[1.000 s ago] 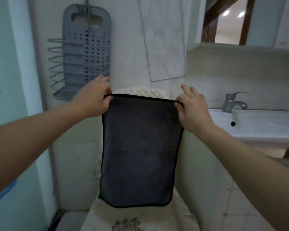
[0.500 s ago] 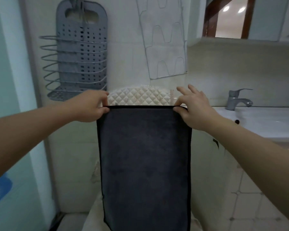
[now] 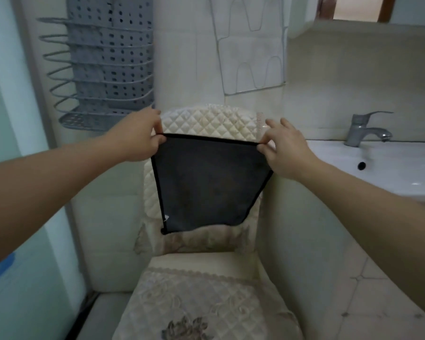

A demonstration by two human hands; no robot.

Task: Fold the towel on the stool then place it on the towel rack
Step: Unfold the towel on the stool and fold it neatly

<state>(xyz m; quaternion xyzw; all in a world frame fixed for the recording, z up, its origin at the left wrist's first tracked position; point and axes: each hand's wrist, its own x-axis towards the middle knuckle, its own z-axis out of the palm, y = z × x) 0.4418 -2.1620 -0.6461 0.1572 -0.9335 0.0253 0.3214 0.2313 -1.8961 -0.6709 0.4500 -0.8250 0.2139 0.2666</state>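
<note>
A dark grey towel (image 3: 206,185) with black edging hangs flat in front of the quilted cream back (image 3: 206,121) of a covered seat. My left hand (image 3: 139,136) pinches its top left corner. My right hand (image 3: 284,148) pinches the top right corner. The top edge is stretched straight between both hands. The towel's lower edge ends just above the cream seat cushion (image 3: 199,298). A white wire rack (image 3: 253,45) hangs on the tiled wall above the seat back.
A grey perforated wall basket (image 3: 103,67) with wire hoops hangs at the upper left. A white sink (image 3: 388,168) with a chrome faucet (image 3: 363,128) is at the right. A glass panel (image 3: 17,217) borders the left side.
The towel and both hands have moved forward towards the seat back. The view has tipped down, so the whole towel and the seat cushion below it now show.
</note>
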